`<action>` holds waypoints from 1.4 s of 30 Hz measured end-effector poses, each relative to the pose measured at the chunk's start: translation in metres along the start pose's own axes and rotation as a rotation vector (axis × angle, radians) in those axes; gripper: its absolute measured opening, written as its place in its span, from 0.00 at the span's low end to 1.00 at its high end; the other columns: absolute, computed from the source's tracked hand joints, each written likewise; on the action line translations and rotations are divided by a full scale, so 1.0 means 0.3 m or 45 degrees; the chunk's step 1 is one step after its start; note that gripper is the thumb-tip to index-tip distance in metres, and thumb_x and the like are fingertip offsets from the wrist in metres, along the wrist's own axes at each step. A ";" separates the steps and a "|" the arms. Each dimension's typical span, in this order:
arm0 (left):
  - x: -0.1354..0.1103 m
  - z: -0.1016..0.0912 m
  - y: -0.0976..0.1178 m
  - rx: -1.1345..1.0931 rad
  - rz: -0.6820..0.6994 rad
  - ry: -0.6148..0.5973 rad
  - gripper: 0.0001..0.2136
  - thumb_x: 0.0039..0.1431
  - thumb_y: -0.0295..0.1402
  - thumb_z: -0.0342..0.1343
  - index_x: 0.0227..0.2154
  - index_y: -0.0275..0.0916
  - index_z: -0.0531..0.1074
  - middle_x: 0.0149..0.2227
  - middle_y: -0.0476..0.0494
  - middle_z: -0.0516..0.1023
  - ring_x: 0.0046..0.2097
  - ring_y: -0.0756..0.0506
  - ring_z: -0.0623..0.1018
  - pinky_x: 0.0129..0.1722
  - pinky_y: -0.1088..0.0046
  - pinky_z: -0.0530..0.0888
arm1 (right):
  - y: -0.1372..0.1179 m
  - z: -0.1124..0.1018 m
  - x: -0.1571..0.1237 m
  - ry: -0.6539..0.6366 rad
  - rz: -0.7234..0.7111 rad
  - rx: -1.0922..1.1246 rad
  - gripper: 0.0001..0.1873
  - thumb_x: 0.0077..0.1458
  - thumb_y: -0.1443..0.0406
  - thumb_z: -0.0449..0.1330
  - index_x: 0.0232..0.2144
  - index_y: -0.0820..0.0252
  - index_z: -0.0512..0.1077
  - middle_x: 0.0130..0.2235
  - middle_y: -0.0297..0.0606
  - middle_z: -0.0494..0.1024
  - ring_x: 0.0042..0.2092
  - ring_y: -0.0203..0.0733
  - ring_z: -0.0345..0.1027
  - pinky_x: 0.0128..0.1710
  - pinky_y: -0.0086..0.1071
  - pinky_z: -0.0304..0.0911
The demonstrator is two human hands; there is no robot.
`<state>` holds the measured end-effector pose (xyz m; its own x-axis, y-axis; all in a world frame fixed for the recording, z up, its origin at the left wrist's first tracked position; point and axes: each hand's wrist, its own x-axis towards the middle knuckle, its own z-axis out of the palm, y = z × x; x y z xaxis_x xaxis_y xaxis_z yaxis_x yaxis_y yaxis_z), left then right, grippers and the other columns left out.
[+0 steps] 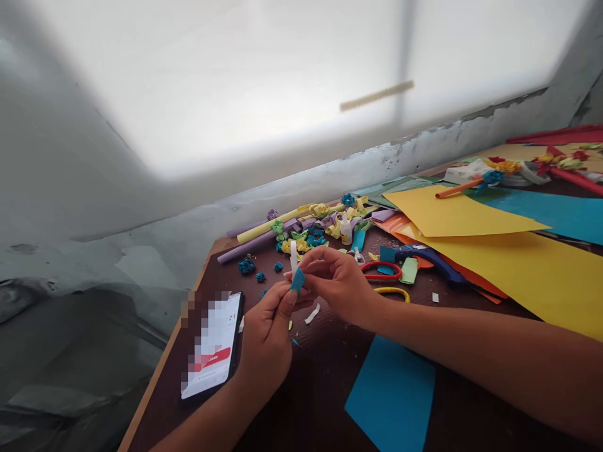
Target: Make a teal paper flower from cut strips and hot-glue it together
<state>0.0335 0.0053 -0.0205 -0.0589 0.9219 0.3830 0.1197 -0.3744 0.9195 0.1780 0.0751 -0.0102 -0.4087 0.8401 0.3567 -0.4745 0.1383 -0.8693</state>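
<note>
My left hand (268, 333) is closed, with the thumb pressing a small folded piece of blue paper (298, 280) against the fingers. A narrow white strip (293, 252) stands up from behind the upper edge of that piece. Around the strip's lower end, the fingers of my right hand (342, 285) are pinched together, touching the blue piece's edge; the exact contact is partly hidden. Below my right forearm lies a larger sheet of blue paper (393, 392). A loose white scrap (312, 314) rests on the dark table just beyond my hands.
A phone (214, 345) lies left of my hands. Behind them are crumpled paper flowers (294, 245), rolled paper tubes (249, 245), a small glue bottle (346, 229) and red-handled scissors (384, 271). Yellow sheets (509, 270) and a dark blue tool (440, 267) lie to the right.
</note>
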 end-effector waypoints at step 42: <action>0.009 -0.012 -0.011 0.387 -0.060 0.056 0.14 0.69 0.46 0.51 0.36 0.41 0.73 0.23 0.52 0.68 0.24 0.48 0.65 0.24 0.72 0.63 | -0.064 0.004 -0.023 -0.047 0.067 -0.873 0.09 0.56 0.60 0.68 0.29 0.60 0.78 0.27 0.33 0.78 0.29 0.36 0.67 0.28 0.30 0.58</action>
<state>0.0294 0.0087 -0.0221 -0.1136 0.9299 0.3499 0.4063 -0.2779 0.8705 0.1889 0.0661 0.0043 -0.4498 0.8380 0.3090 0.1419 0.4086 -0.9016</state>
